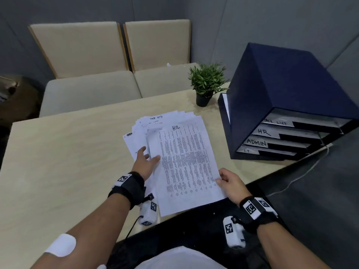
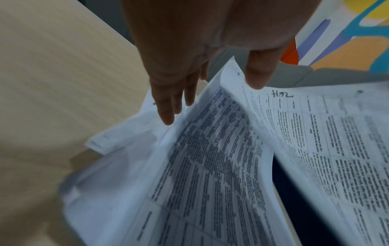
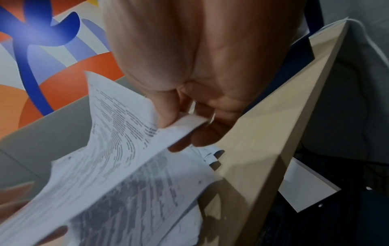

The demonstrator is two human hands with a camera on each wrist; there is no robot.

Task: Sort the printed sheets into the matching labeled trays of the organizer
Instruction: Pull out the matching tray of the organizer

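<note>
Right now I see the table (image 1: 58, 162), light wood, carrying everything. Behind it, a cream bench seat (image 1: 93, 88) with two back cushions. On the table's right end sits the navy organizer (image 1: 272, 98), four trays facing me, labelled top to bottom TASK LIST, HR, ADMIN, IT. A white cable (image 1: 303, 175) runs off the table edge below it. Just left of the organizer stands a small potted plant (image 1: 206, 84), between it and the far end of the paper pile.

The fanned pile of printed sheets (image 1: 147, 125) lies mid-table. My top sheet (image 1: 186, 164), marked HR by hand, is lifted off the pile and hangs over the near table edge.

My right hand (image 1: 231, 183) pinches that sheet's right edge, thumb on top, fingers curled under; the right wrist view confirms it. My left hand (image 1: 144, 162) is relaxed, fingers straight, resting on the pile with the thumb against the sheet's left edge.

Wrist bands with coded markers on both arms; a white patch (image 1: 62, 245) on the left forearm.
</note>
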